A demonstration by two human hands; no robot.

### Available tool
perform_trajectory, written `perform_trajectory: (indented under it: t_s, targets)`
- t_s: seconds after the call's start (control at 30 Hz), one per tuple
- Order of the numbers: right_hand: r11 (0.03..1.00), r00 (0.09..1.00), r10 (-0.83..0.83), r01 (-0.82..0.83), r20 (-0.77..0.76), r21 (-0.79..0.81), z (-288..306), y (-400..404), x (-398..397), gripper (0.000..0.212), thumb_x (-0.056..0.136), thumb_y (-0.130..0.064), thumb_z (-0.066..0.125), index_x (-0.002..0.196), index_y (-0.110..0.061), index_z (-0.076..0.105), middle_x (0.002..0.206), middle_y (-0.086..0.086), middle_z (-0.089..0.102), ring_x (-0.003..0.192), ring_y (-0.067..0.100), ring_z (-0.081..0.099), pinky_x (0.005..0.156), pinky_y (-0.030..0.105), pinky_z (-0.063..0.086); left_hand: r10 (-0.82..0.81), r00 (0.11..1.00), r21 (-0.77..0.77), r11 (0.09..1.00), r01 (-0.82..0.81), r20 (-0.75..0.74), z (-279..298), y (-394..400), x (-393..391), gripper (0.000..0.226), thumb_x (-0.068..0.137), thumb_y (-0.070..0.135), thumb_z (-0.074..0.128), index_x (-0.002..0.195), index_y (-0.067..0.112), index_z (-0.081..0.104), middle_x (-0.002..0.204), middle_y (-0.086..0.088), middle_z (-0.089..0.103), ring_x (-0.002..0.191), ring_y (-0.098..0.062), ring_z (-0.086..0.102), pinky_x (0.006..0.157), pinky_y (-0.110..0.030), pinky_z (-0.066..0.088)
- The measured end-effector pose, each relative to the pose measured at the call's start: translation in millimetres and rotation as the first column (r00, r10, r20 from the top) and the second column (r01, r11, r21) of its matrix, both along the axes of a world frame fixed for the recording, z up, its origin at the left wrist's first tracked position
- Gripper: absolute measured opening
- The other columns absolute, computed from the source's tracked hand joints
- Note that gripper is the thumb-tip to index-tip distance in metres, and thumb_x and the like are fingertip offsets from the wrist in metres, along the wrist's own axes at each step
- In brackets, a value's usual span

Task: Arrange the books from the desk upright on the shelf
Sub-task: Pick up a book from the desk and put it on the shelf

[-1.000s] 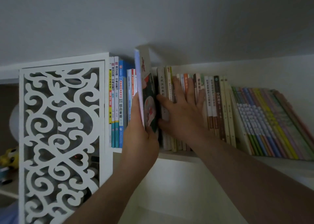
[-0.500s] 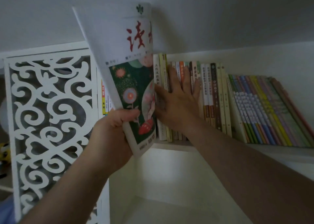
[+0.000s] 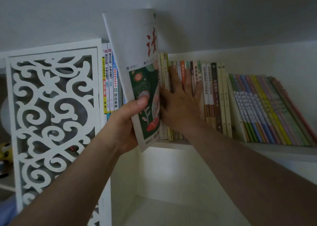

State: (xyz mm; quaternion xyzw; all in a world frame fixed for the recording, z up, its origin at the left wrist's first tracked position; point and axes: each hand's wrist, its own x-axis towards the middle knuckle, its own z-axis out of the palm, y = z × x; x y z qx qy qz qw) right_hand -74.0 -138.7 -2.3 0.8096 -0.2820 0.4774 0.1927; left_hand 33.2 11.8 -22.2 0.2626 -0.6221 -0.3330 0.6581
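My left hand point(image 3: 127, 122) grips the floral-cover book point(image 3: 142, 81) near its bottom edge, thumb on the cover, tilted, just left of my right hand point(image 3: 180, 104). Right hand lies flat, fingers straight, pressing the upright books point(image 3: 212, 95) rightward, probably to hold a gap open. Book not yet on the shelf point(image 3: 257, 150). Leaning books point(image 3: 267, 109) further right; lattice panel point(image 3: 53, 119) left of my left hand.

- The held book point(image 3: 137, 57) covers the spines just behind it, and its red title runs out of sight past its right edge.
- The left hand's point(image 3: 126, 124) fingers are tucked behind the cover; only the thumb shows.
- The right hand point(image 3: 180, 104) blocks several spines.
- The slanted books point(image 3: 267, 109) at the right are blurred, perhaps workbooks.
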Motion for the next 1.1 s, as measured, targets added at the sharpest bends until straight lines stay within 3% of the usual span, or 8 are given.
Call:
perform_trajectory:
  t_s: [0.3, 0.43, 0.57, 0.67, 0.77, 0.9, 1.0, 1.1]
  targets:
    - [0.999, 0.999, -0.041, 0.04, -0.022, -0.019, -1.3, 0.3, -0.2, 0.085, 0.091, -0.084, 0.042, 0.157, -0.059, -0.004, 0.174, -0.002, -0.019, 0.155, 0.039, -0.03, 0.12, 0.072, -0.009, 0.099, 0.995, 0.059, 0.993, -0.101, 0.03, -25.3, -9.5, -15.7, 0.094, 0.045, 0.058, 0.093, 0.132, 0.037, 0.064, 0.122, -0.001, 0.072, 0.116, -0.022, 0.068, 0.101, -0.043, 0.055]
    - [0.998, 0.996, -0.059, 0.058, -0.074, -0.014, -1.8, 6.4, -8.1, 0.088, 0.089, -0.081, 0.045, 0.159, -0.054, -0.001, 0.174, -0.002, -0.018, 0.155, 0.039, -0.027, 0.122, 0.072, -0.007, 0.032, 0.987, 0.035, 0.999, -0.027, -0.159, -37.0, -15.9, -15.1, 0.061, 0.067, 0.015, 0.06, 0.128, 0.014, 0.061, 0.112, -0.009, 0.071, 0.106, -0.026, 0.068, 0.084, -0.037, 0.06]
    - [0.999, 0.998, -0.023, 0.026, -0.05, 0.048, 3.2, 9.3, -9.5, 0.061, 0.101, -0.069, 0.03, 0.158, -0.057, 0.011, 0.173, -0.006, -0.02, 0.154, 0.035, -0.031, 0.122, 0.069, -0.011, 0.089, 0.984, 0.053, 0.995, -0.081, -0.155, -50.1, -7.1, -4.4, 0.069, 0.063, 0.009, 0.049, 0.131, -0.001, 0.054, 0.122, -0.023, 0.068, 0.117, -0.038, 0.066, 0.092, -0.044, 0.059]
    - [0.995, 0.996, -0.027, 0.035, -0.084, 0.091, 2.0, 10.9, -8.4, 0.072, 0.097, -0.062, 0.042, 0.159, -0.057, 0.007, 0.171, -0.007, -0.027, 0.151, 0.033, -0.038, 0.121, 0.069, -0.013, 0.13, 0.988, 0.085, 0.989, -0.123, -0.078, -46.0, 3.0, 10.0, 0.067, 0.059, 0.009, 0.052, 0.125, -0.002, 0.053, 0.121, -0.026, 0.069, 0.12, -0.044, 0.064, 0.098, -0.05, 0.055]
    - [0.993, 0.996, -0.028, 0.037, -0.081, 0.111, -0.6, 12.5, -6.5, 0.079, 0.09, -0.072, 0.041, 0.158, -0.059, 0.003, 0.17, -0.006, -0.029, 0.15, 0.033, -0.04, 0.119, 0.07, -0.015, 0.171, 0.975, 0.039, 0.983, -0.178, 0.145, -34.0, 2.6, 12.1, 0.086, 0.055, 0.022, 0.069, 0.134, -0.003, 0.047, 0.125, -0.035, 0.055, 0.125, -0.052, 0.056, 0.107, -0.063, 0.049]
    - [0.994, 0.992, -0.069, 0.078, -0.106, 0.078, -4.0, 11.8, -4.4, 0.082, 0.091, -0.08, 0.034, 0.156, -0.06, -0.011, 0.169, -0.004, -0.033, 0.15, 0.037, -0.04, 0.119, 0.071, -0.015, 0.157, 0.95, 0.125, 0.973, -0.196, 0.272, -14.7, -7.3, 10.2, 0.121, 0.043, 0.071, 0.091, 0.148, 0.026, 0.049, 0.139, -0.015, 0.061, 0.13, -0.041, 0.058, 0.114, -0.063, 0.041]
    - [0.993, 0.994, -0.039, 0.051, -0.106, 0.11, -5.8, 12.1, -10.5, 0.082, 0.093, -0.076, 0.039, 0.156, -0.06, -0.011, 0.169, -0.005, -0.032, 0.15, 0.034, -0.041, 0.12, 0.068, -0.017, 0.117, 0.99, 0.113, 0.986, -0.124, 0.073, -5.8, -16.7, 5.1, 0.112, 0.044, 0.09, 0.078, 0.14, 0.032, 0.062, 0.139, -0.012, 0.065, 0.133, -0.038, 0.058, 0.114, -0.06, 0.041]
    - [0.989, 0.995, -0.015, 0.03, -0.101, 0.145, -5.6, 14.4, -11.3, 0.077, 0.095, -0.067, 0.038, 0.156, -0.061, -0.01, 0.17, -0.008, -0.031, 0.15, 0.033, -0.04, 0.119, 0.069, -0.017, 0.017, 0.995, 0.108, 0.994, -0.007, -0.099, -8.8, -26.1, 1.4, 0.1, 0.073, 0.095, 0.03, 0.154, 0.037, 0.043, 0.151, -0.004, 0.057, 0.143, -0.034, 0.049, 0.115, -0.058, 0.042]
